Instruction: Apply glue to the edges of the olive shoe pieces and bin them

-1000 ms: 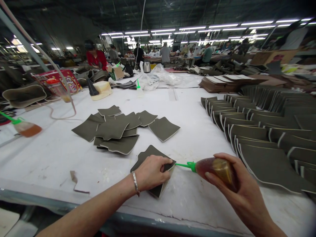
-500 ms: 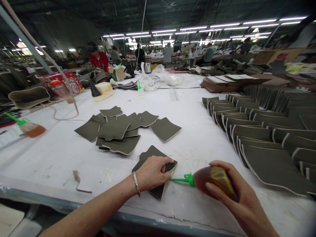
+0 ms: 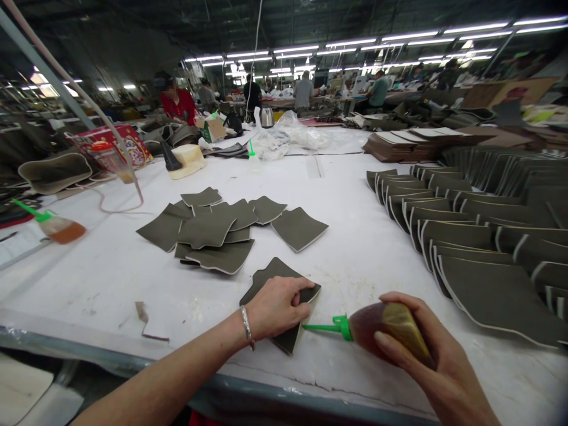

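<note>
The left hand (image 3: 275,307) holds down a grey cut piece (image 3: 271,273) with curled fingers near the table (image 3: 346,248) edge, while the right hand (image 3: 428,364) is wrapped closed around a glue bottle (image 3: 386,328) whose green nozzle (image 3: 323,327) meets the edge of the piece, so the gluing seems in hand and calls for a steady squeeze.

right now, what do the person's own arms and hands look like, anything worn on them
No sleeves or gloves are in view: both arms are bare up to the picture's edge. The left hand has a thin silver-coloured bracelet at the wrist. The right hand shows no ring, watch or band.
</note>
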